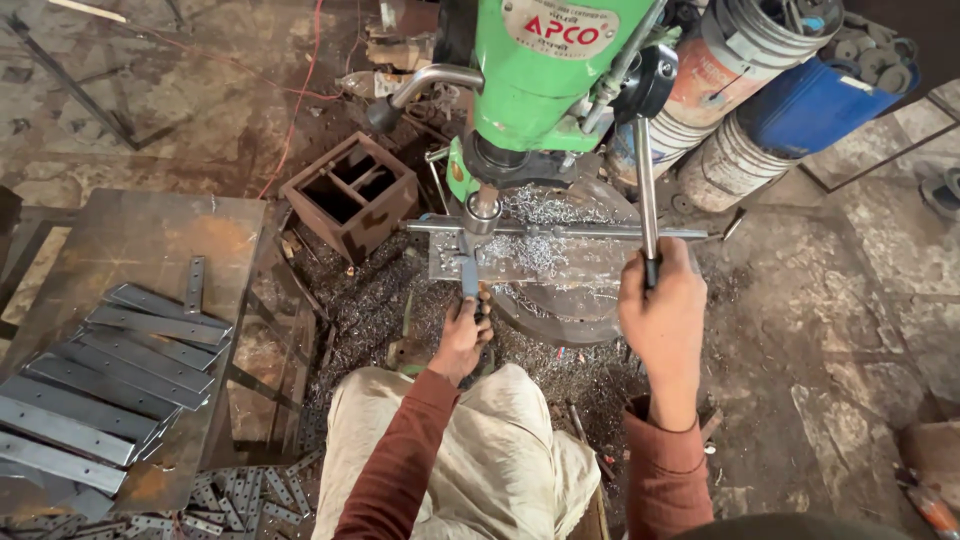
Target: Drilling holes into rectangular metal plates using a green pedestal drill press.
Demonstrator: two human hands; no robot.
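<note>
Two hands work a green drill press (545, 75): the right hand (660, 305) is closed in a fist round the lower end of the steel feed lever (645, 185), and the left hand (462, 335) is closed round the near end of a narrow metal strip (468, 272), which runs under the chuck (485, 205) at 12 o'clock from that hand.

Largest risk, as I judge it: the strip is held by hand against a crosswise flat bar (560, 231), so a bit that grabs could spin it and whip its edge into the fingers. Curled swarf (540, 245) heaped on the round drill table (570, 300) could cut bare skin or foul the strip's seat. Loose sleeves sit near the spindle.

Room is tight. An open rusty steel box (350, 195) stands at 10 o'clock from the table, and stacked flat steel bars (110, 375) fill the low bench (150, 240) at 9 o'clock. Drums and a blue can (815, 100) crowd 2 o'clock. Freer floor lies at 3 o'clock, beyond the right hand.
</note>
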